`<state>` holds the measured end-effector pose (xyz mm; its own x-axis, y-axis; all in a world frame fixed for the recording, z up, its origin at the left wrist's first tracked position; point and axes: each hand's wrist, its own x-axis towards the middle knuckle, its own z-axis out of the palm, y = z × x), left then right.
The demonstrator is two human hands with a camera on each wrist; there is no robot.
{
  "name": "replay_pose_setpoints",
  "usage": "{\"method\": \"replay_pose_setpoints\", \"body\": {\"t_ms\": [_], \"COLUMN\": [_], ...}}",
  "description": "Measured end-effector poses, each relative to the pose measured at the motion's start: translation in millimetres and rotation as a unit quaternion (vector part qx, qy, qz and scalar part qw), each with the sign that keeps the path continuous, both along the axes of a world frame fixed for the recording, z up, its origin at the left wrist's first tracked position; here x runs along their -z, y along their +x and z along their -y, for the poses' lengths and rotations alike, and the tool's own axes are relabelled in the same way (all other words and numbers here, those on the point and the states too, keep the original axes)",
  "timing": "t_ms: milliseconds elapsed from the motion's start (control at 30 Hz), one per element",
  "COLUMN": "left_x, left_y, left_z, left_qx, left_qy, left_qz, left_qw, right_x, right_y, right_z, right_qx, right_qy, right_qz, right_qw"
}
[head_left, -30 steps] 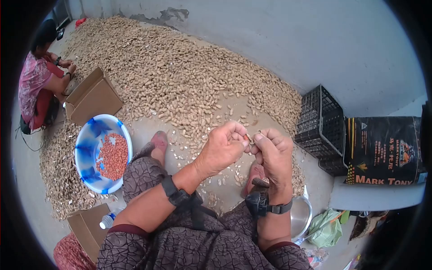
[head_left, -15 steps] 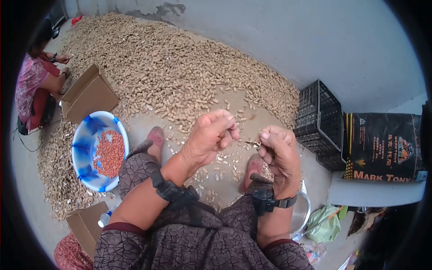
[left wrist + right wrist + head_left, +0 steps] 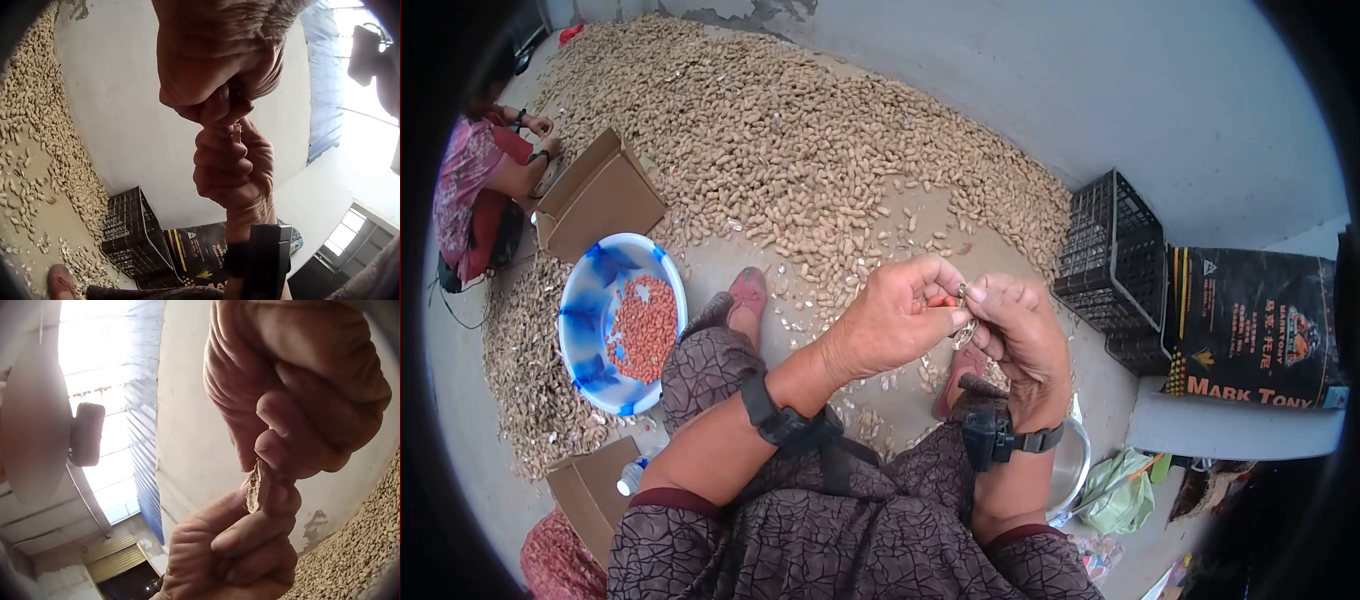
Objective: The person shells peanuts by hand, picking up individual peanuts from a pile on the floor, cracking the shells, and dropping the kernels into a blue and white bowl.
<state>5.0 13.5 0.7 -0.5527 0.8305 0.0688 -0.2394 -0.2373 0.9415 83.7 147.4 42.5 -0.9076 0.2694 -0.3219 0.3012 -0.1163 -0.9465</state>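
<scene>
Both hands meet in front of the body in the head view. My left hand [image 3: 890, 312] has curled fingers, with reddish peanut kernels [image 3: 943, 300] showing between thumb and fingers. Across from it, my right hand [image 3: 1022, 325] pinches a split peanut shell [image 3: 966, 334], its thumb tip right against the left fingertips. The right wrist view shows the rough hollow inside of the shell [image 3: 255, 490], between the two hands' fingertips. Seen from the left wrist, the left hand [image 3: 219, 69] is above and the right hand [image 3: 234, 165] below; its fingers hide most of what it holds.
A large heap of unshelled peanuts [image 3: 770, 140] spreads along the wall. Left stands a blue-and-white basin [image 3: 580, 345] holding shelled kernels [image 3: 643, 325], near a cardboard box [image 3: 600, 200]. Black crates [image 3: 1108, 260] and a black sack [image 3: 1250, 330] are on the right. Another person [image 3: 485, 190] crouches far left.
The hands came apart, the right one keeping an opened shell, and now they are together again. Reddish kernels now show in the left fingers.
</scene>
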Motion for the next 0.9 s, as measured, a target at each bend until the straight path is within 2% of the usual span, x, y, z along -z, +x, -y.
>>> {"method": "replay_pose_setpoints", "body": {"t_ms": [133,200,233,267,300,367,400,467,500,533,567,700,767,800,867,900], "left_x": [2,6,8,9,10,13,15,14,8,5,5,13,9,8,8,9], "left_y": [-6,-10,-15,-22,-26,-29,-27,-20,-16,-12,-9,2,8,11,15,16], "left_z": [1,0,2,6,9,11,11,10,9,7,5,2,-2,-4,-6,-7], "left_qx": [0.027,-0.004,-0.002,0.01,0.021,0.036,0.044,0.056,0.053,0.049,0.051,0.086,0.026,0.025,0.014,0.015], "left_qy": [-0.053,0.023,0.019,0.048,0.079,0.084,0.073,0.064,0.02,-0.024,-0.023,-0.019,-0.061,-0.061,-0.112,-0.112], "left_qz": [0.063,0.188,0.191,0.248,0.3,0.324,0.338,0.352,0.389,0.425,0.424,0.352,0.206,0.206,0.004,0.003], "left_qw": [0.996,0.982,0.981,0.968,0.95,0.942,0.937,0.932,0.919,0.904,0.904,0.932,0.976,0.976,0.994,0.994], "right_x": [-3,-5,-5,-6,-6,-7,-6,0,1,2,4,8,14,15,16,17], "right_y": [0,3,5,8,11,14,14,10,9,7,5,0,-1,-3,-7,-9], "right_z": [0,-3,-5,-7,-8,-9,-9,-9,-8,-6,-4,0,4,6,12,14], "right_qx": [-0.018,-0.022,-0.073,-0.124,-0.122,-0.166,-0.163,-0.066,-0.064,-0.038,-0.012,-0.01,0.018,0.017,0.04,0.04], "right_qy": [0.021,0.018,0.03,0.043,0.042,0.087,0.087,0.1,0.103,0.056,0.008,-0.056,-0.019,-0.019,0.009,0.008], "right_qz": [0.023,0.035,0.017,-0.003,-0.002,0.075,0.075,0.078,0.078,0.083,0.088,0.063,0.082,0.081,0.107,0.106], "right_qw": [0.999,0.999,0.997,0.991,0.992,0.979,0.98,0.99,0.99,0.994,0.996,0.996,0.996,0.996,0.993,0.994]}}
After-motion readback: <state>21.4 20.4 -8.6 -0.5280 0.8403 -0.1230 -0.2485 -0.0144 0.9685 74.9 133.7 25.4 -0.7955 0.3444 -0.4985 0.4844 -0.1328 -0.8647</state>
